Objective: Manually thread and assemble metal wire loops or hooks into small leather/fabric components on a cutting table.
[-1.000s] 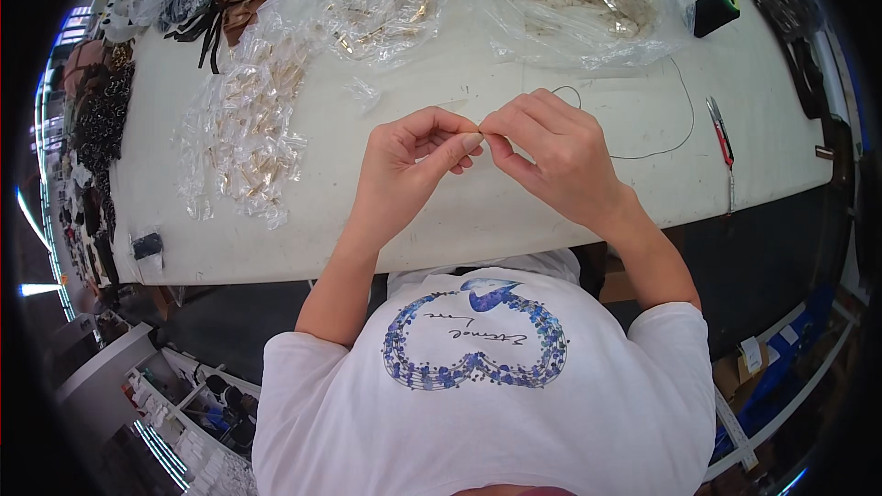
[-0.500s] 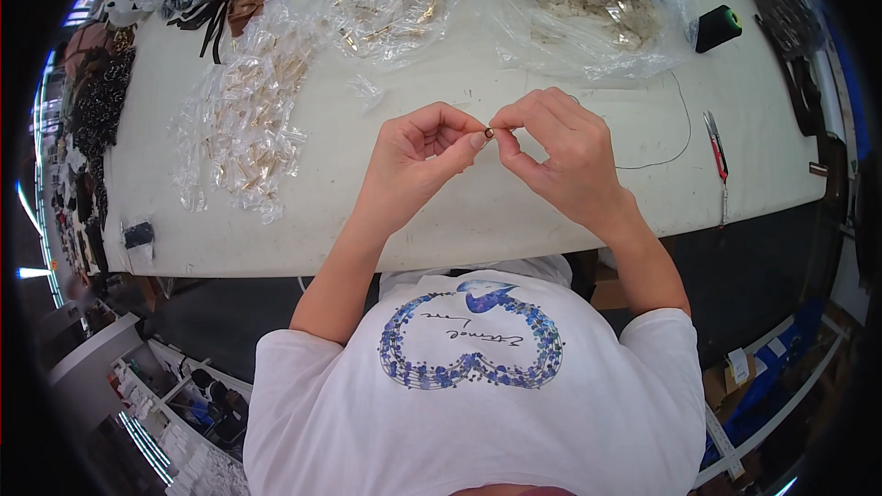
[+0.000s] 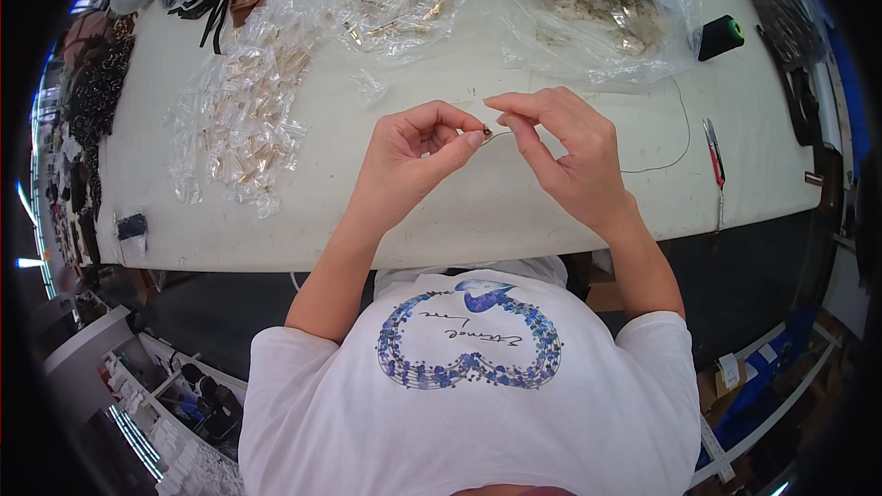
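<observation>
Above the near edge of a pale worktable (image 3: 441,220), the left hand (image 3: 409,161) pinches something tiny, too small to identify, while the right hand (image 3: 570,152) pinches the end of a thin dark cord (image 3: 675,142) trailing toward the right edge. Crinkled clear bags of gold-coloured metal pieces (image 3: 243,124) lie near the left edge, and a far-edge bag (image 3: 602,5) is partly cut off.

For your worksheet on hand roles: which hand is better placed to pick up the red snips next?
Probably the right hand. The snips lie on the table on its side, beyond the black thread. The left hand pinches a small piece and would have to cross over.
</observation>
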Demonstrator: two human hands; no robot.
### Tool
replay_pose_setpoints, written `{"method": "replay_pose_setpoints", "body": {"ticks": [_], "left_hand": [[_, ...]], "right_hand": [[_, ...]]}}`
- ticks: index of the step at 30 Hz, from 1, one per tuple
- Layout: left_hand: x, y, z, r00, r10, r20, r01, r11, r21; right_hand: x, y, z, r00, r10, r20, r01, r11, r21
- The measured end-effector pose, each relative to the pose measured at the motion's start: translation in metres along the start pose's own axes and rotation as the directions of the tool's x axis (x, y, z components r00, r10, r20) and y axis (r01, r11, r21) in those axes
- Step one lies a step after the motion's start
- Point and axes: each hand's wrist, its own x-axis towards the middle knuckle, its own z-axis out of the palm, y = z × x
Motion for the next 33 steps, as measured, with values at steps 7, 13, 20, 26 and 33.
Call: {"method": "replay_pose_setpoints", "body": {"ticks": [7,13,20,26,33], "left_hand": [[-0.001,0.005,0.000,0.998,-0.055,0.038,0.058,0.995,-0.080],[-0.001,0.001,-0.002,0.999,-0.027,0.043,0.030,0.998,-0.058],[0.000,-0.006,0.001,0.999,0.037,-0.031,-0.037,0.999,0.007],[-0.003,-0.002,0.006,0.996,0.060,-0.071,-0.052,0.993,0.105],[-0.003,-0.005,0.013,0.984,0.128,-0.126,-0.106,0.979,0.172]], "right_hand": [[0.002,-0.003,-0.001,0.999,0.012,0.036,-0.015,0.995,0.100],[0.001,-0.002,-0.002,0.997,-0.008,0.071,0.004,0.998,0.060],[-0.003,-0.004,0.001,0.999,0.040,0.037,-0.043,0.994,0.097],[-0.005,-0.003,0.006,0.999,0.019,-0.032,-0.017,0.999,0.047],[-0.004,-0.001,0.012,0.994,-0.014,-0.109,0.008,0.999,-0.053]]}}
